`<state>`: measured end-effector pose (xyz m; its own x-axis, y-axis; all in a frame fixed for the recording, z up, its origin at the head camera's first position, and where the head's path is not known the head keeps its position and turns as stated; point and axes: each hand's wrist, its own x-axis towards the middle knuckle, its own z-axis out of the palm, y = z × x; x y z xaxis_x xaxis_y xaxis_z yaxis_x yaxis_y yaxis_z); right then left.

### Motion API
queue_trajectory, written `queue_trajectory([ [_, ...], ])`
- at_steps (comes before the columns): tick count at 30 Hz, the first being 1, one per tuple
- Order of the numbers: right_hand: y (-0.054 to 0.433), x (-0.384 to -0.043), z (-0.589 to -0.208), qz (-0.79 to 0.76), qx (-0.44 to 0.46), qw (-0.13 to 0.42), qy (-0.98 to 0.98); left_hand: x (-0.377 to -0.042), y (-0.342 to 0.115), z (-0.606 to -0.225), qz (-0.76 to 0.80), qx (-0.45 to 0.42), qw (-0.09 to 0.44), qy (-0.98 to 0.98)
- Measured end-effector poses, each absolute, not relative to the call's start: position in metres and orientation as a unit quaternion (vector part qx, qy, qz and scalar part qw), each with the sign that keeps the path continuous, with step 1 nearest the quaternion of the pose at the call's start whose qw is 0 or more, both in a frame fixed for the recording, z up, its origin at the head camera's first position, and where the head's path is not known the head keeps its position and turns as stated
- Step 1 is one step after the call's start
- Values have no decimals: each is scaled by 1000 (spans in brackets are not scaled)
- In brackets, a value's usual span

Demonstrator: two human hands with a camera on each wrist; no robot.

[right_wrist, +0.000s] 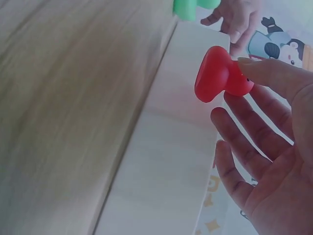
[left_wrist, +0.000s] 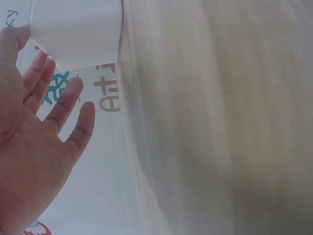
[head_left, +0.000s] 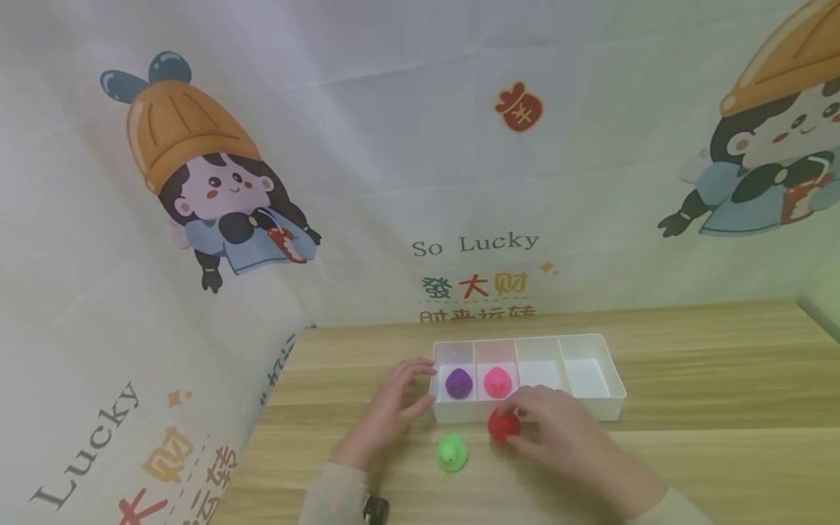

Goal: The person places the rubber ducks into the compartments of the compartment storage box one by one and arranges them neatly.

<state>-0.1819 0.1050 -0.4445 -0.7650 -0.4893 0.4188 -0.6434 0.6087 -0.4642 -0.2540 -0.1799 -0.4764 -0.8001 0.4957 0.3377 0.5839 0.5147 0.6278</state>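
Note:
Between the thumb and fingers of my right hand point(head_left: 558, 430) a red toy duck point(right_wrist: 220, 76) is pinched, held up off the table in front of the white divided box point(head_left: 610, 408). My left hand point(head_left: 394, 401) is at the box's left end, fingers spread and mostly straight, with fingertips at its edge. A purple toy duck point(head_left: 459, 383) sits in the leftmost compartment. In the one beside it is a pink toy duck point(head_left: 497, 382). On the table before the box stands a green toy duck point(head_left: 452, 453).
The wooden table point(head_left: 709, 379) extends to both sides of the box. A printed cloth point(head_left: 394, 146) with cartoon figures hangs behind and at the left. Near my left sleeve lies a small black object point(head_left: 376, 510), its kind unclear.

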Motion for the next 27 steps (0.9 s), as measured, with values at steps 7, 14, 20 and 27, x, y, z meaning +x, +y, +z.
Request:
queue_trajectory([
  [7,112,-184,-437,307,325,144,-883,-255,-180,-473,-383,-300,46,-872],
  [14,114,-182,-430,300,335,173,-876,-253,-180,-475,-383,-297,44,-874],
  [20,120,-182,-424,293,323,190,-880,-253,-178,-474,-391,-305,45,-867],
  [27,124,-183,-420,286,305,204,-885,-252,-179,-474,-386,-305,55,-869],
])
